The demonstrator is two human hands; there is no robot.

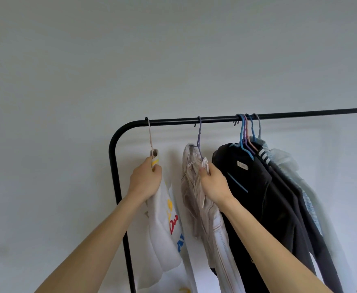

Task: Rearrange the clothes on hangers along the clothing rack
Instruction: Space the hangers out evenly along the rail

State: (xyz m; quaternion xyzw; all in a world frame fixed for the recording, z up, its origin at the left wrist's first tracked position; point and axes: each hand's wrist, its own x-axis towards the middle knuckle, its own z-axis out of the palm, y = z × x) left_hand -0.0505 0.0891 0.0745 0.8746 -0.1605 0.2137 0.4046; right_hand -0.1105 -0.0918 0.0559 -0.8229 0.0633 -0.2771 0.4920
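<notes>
Fingers of the left hand curl tight round the neck of a white top, gripping it just under its pink hanger. This hand sits at 9 o'clock from the right hand, whose thumb and curled fingers pinch the collar of a beige shirt. Each hanger's hook runs up to 12 o'clock from its hand. The pink one hangs at the rounded left corner of the rail, and the purple hanger hangs further along. At 3 o'clock from the right hand, just beside it, hangs a dark jacket. It is the first of a bunch of clothes whose hangers crowd together on the rail. A plain pale wall stands behind.
</notes>
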